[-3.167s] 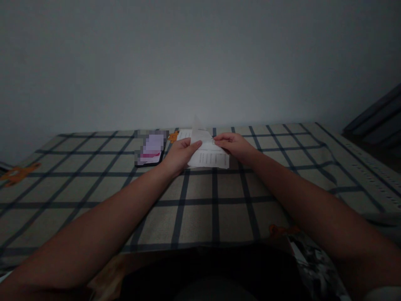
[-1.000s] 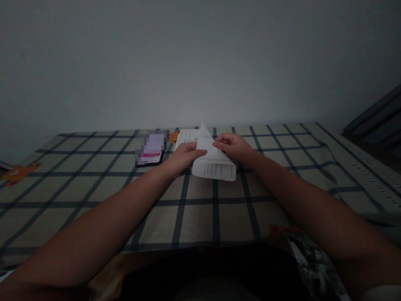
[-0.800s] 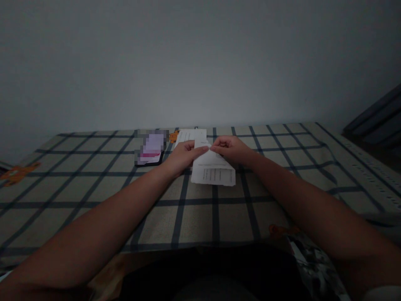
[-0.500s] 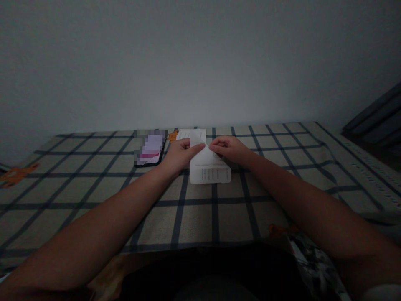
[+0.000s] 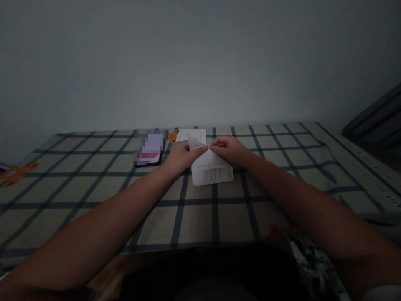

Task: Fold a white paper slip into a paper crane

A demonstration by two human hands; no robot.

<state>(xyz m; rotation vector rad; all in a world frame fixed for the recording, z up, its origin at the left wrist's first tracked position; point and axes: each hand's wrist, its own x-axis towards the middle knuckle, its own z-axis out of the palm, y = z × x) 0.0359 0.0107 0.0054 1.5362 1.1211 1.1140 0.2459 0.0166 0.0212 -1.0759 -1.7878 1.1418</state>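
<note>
A white sheet of printed paper (image 5: pixel 213 169), folded in places, is held up over the checked tablecloth between both hands. My left hand (image 5: pixel 183 155) pinches it from the left, with the thumb pointing right along its upper fold. From the other side my right hand (image 5: pixel 228 148) closes thumb and fingertips on the paper's upper edge, close to the left thumb. A flap of the sheet stands up behind the left thumb. Behind it a second printed paper (image 5: pixel 199 133) lies flat on the cloth, partly hidden by the flap and my left hand.
A phone (image 5: pixel 152 146) with a lit, blurred screen lies left of my left hand. The checked tablecloth (image 5: pixel 109 175) covers the table, which meets a plain wall (image 5: pixel 200 62) at the back. A dark striped object (image 5: pixel 376 108) stands at the far right.
The paper has tilted and shifted slightly right and down. Its standing flap has dropped lower, and the left thumb has moved a little to the right. The phone has stayed put.
</note>
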